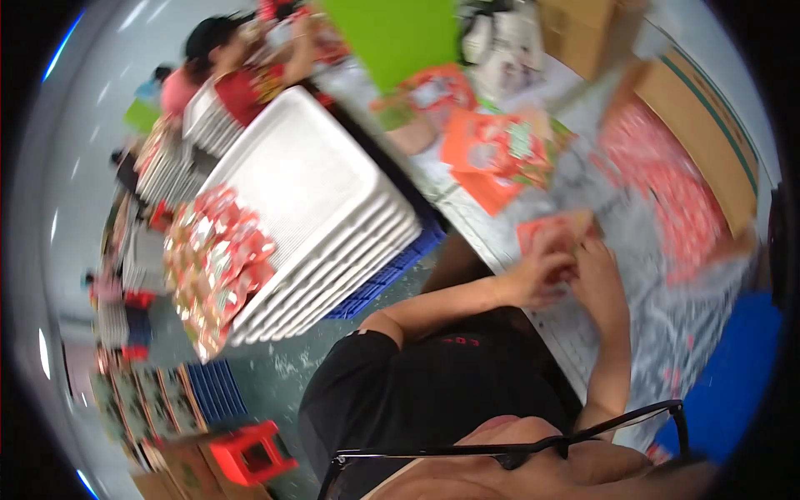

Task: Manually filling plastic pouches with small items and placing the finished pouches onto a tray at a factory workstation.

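Both my hands meet over the grey-white table, in front of a small orange packet (pixel 542 231) with a brownish end. My left hand (pixel 546 268) has bent fingers beside the packet's near edge; motion smears them, so its grip does not show. Fingers of my right hand (pixel 593 262) are pinched together at the packet's brownish end. Just beyond lie several larger orange printed packets (pixel 496 154), overlapping in a loose pile. Another orange-and-white packet (pixel 442 90) rests farther back, near a blurred pinkish-brown thing (pixel 408 133).
On my left stand stacked white trays (pixel 292 171) over a blue crate (pixel 392 279), with shiny red-and-gold packets (pixel 221 267) on top. At right, a cardboard box (pixel 704 125) spills small pink-red sachets (pixel 658 183). A red stool (pixel 250 454) and a co-worker (pixel 242 71) are farther off.
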Tool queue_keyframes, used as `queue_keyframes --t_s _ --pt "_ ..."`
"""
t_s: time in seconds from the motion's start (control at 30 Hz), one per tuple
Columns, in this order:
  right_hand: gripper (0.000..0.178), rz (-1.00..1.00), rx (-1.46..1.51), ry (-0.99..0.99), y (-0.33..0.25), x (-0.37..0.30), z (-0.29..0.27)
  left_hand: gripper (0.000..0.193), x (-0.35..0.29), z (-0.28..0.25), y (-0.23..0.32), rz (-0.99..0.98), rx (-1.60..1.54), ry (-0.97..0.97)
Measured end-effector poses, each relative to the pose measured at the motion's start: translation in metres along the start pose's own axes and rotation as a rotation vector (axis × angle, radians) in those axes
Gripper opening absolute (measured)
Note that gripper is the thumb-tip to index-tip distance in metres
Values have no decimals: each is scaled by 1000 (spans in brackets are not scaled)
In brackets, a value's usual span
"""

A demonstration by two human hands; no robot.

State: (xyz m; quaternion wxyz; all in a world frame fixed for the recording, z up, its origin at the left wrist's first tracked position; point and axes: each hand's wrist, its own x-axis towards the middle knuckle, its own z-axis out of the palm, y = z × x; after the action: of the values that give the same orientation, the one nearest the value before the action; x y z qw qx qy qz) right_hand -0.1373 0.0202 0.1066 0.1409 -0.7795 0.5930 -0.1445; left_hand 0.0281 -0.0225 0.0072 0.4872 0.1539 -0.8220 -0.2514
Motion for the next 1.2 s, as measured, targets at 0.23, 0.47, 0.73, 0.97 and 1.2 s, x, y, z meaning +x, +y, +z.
queue_keyframes --t_s 0.23,0.47,0.73,0.97,1.2 --pt "31 -388 14 100 15 -22 -5 100 32 -58 -42 -316 -150 -60" --pt "38 -141 102 107 -16 -24 -21 25 17 -41 -51 -462 -643 -465" --pt "22 -233 -125 -175 0 -13 -10 21 19 -35 -9 -391 -489 -302" --pt "14 -285 27 -16 6 -9 -17 23 15 -34 -2 -494 -361 -209" --pt "18 -221 -22 -131 17 -5 -11 26 15 -31 4 -766 -653 -240"
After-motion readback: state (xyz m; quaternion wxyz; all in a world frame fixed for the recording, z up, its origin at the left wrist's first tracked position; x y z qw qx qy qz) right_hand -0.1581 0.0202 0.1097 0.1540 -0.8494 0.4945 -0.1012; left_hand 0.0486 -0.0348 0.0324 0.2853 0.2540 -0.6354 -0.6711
